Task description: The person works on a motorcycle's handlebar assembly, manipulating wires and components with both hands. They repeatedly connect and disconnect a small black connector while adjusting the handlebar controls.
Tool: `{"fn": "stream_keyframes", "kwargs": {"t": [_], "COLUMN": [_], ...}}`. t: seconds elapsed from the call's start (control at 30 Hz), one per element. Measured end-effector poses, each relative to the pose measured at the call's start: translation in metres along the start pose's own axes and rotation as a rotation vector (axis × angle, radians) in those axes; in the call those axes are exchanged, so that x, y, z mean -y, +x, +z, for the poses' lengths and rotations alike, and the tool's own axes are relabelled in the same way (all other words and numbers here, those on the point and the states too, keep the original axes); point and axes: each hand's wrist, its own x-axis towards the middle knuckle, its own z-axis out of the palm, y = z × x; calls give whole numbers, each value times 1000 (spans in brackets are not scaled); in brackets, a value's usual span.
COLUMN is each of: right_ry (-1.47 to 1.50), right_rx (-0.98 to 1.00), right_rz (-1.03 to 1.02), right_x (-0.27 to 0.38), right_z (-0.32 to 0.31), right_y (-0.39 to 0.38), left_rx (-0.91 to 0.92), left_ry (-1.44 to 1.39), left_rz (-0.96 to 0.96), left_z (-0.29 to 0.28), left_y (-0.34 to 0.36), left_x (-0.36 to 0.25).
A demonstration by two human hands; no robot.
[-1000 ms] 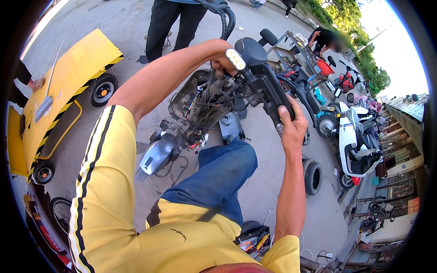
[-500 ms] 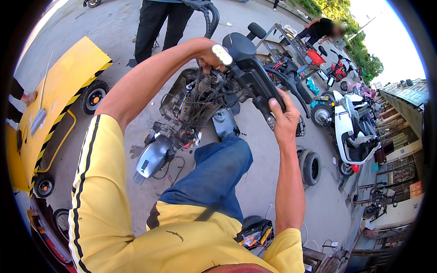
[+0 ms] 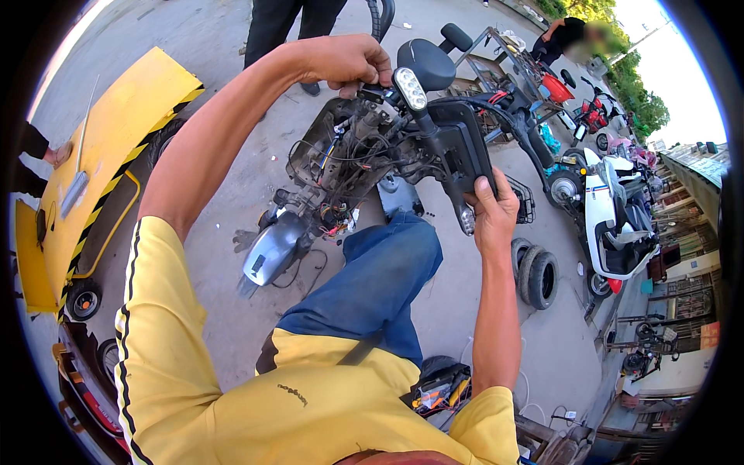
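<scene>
A black front panel (image 3: 463,143) of a stripped-down scooter (image 3: 353,143) carries an oval clear lamp (image 3: 410,89) at its upper left end and another lamp (image 3: 466,219) at its lower end. My right hand (image 3: 494,209) grips the panel's lower right edge, thumb on its face. Just left of the upper lamp, my left hand (image 3: 358,63) is closed with its fingers curled down at the scooter's front frame; what they pinch is too small to name. A black mirror (image 3: 426,65) stands beyond the lamp. Loose wires (image 3: 335,217) hang from the bare frame.
A silver fender (image 3: 273,254) lies lower left of the frame. Several tyres (image 3: 540,277) stand at right, near a white scooter (image 3: 601,225). On the left is a yellow cart (image 3: 101,132) with a brush (image 3: 75,194). A person (image 3: 291,23) stands ahead; a tool bag (image 3: 442,387) sits below.
My left hand has come up and away from beside the upper lamp, its fingers now above the frame. My right hand keeps its grip on the panel. The whole view has shifted slightly.
</scene>
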Motion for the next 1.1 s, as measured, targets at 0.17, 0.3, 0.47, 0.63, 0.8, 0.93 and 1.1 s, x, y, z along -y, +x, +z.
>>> {"fn": "stream_keyframes", "kwargs": {"t": [0.17, 0.3, 0.47, 0.63, 0.8, 0.93, 1.1], "right_ry": [42, -20, -94, -100, -161, -208, -269], "right_rx": [41, 28, 29, 21, 12, 0, 26], "right_rz": [0, -19, -46, -49, -93, -124, -195], "right_x": [1, 3, 10, 9, 15, 29, 41], "right_z": [11, 7, 4, 3, 11, 26, 39], "right_y": [-10, -8, -8, -11, -9, -10, -13], "left_rx": [60, 59, 107, 173, 117, 133, 206], "left_ry": [4, -29, -138, -189, -206, -183, -348], "left_rz": [-49, -55, -79, -61, -62, -91, -52], "left_z": [8, 6, 10, 14, 11, 10, 12], "left_y": [-12, -6, -3, 0, 15, 18, 12], "left_x": [1, 6, 10, 15, 26, 28, 45]}}
